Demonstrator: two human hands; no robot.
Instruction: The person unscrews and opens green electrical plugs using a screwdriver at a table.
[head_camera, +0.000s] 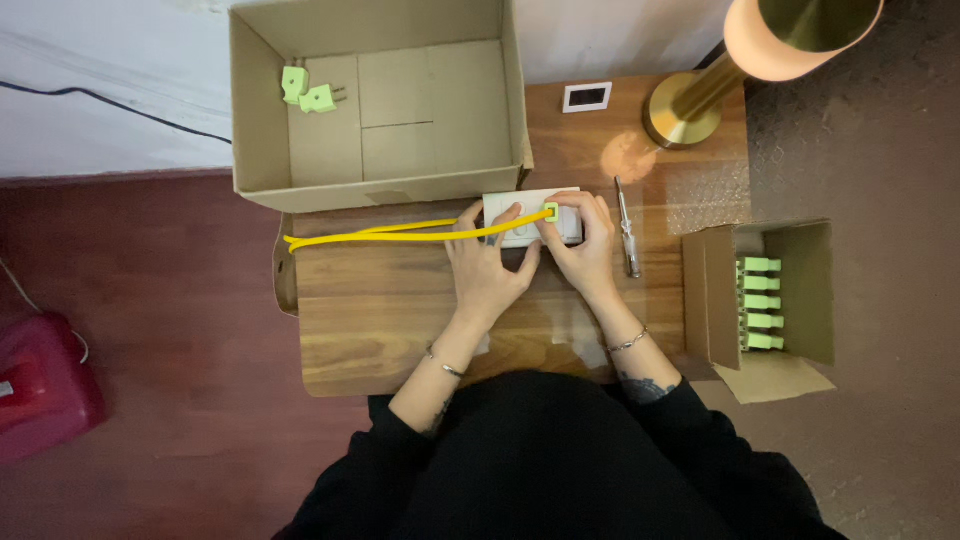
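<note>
Two cardboard boxes flank a small wooden worktop (400, 320) set on dark red flooring, lit by a brass lamp (690, 105). A white socket block (530, 218) is pinned at the worktop's far edge by the left hand (490, 265); a green plug (550, 212) on glossy yellow cable (380, 236) is gripped by the right hand (585, 245), fingers clenched.

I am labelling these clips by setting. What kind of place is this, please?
Probably a home corner used for small assembly work, not a factory: a low wooden table on a dark floor, a brass lamp, and cardboard boxes holding green plugs. Both hands rest on a white socket block.
</note>
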